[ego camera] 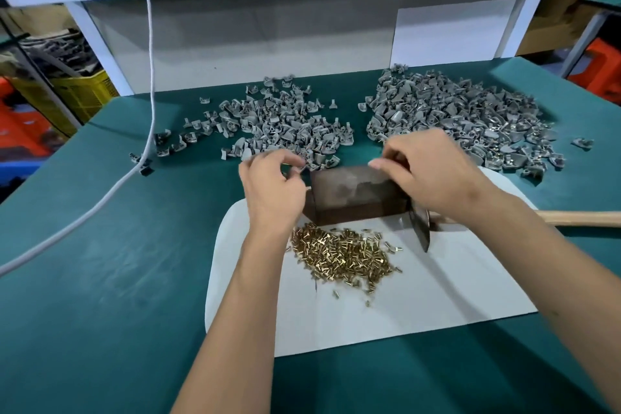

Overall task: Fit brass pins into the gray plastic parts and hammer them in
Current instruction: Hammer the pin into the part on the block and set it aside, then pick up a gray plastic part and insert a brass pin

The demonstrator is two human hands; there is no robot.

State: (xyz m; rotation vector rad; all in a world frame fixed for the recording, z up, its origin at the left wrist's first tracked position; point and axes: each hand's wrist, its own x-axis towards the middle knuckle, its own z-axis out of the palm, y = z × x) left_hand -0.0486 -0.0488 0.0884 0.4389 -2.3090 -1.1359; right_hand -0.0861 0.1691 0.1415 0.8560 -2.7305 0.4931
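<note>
Green table (100, 279); hammer (421, 228) half-hidden

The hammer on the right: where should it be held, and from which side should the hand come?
Hold the hammer by its bare wooden handle, coming from above on the right. The handle lies flat, pointing right; its head end sits under the right hand beside the metal block.

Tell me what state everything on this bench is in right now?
Left hand: fingers pinch a small gray part.
Right hand: curled over the block; hold unclear.
Block: on the white mat.
Pins: loose heap on the mat.
Gray parts: two heaps.
Hammer: lying down, unheld.
</note>
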